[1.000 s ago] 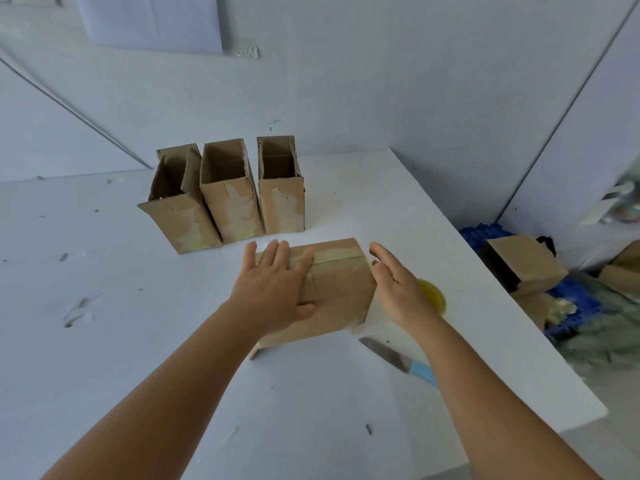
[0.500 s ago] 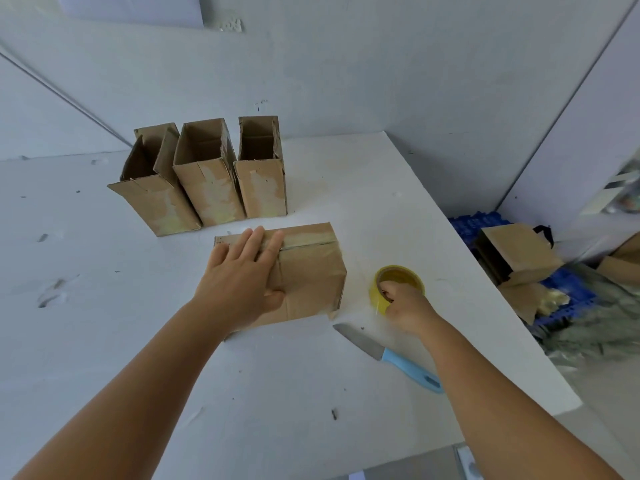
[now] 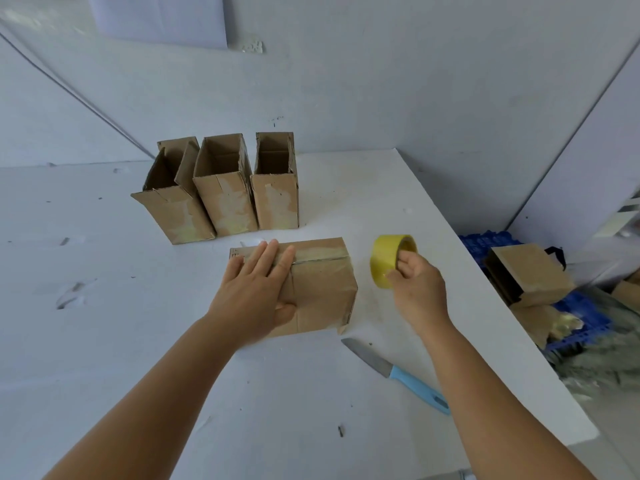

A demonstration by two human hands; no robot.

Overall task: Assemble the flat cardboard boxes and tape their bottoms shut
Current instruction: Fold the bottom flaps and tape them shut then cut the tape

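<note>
A brown corrugated cardboard box [image 3: 311,285] lies on its side near the middle of the matte white counter [image 3: 104,341], its rectangular upper face creased lengthwise and crossed along the far edge by a glossy strip of pale tape. The left hand [image 3: 254,289] rests flat on the box's left half, its grip spread, fingers straight and reaching the taped edge, thumb lying on the near part of the face. The right hand [image 3: 415,282] is just right of the box and holds a roll of translucent yellow tape [image 3: 389,259] clear of the counter; its grip pinches the ring, fingers hooked into the core and thumb on the outer band. Behind the box, three upright boxes [image 3: 225,188] of the same cardboard stand side by side with open tops, their fronts patched with shiny tape. A knife [image 3: 398,374] with a grey pointed blade and smooth light-blue handle lies diagonally on the counter near the right forearm. Beyond the counter's right edge, more cardboard boxes [image 3: 530,271] sit on what appears to be a blue plastic crate [image 3: 581,320].
</note>
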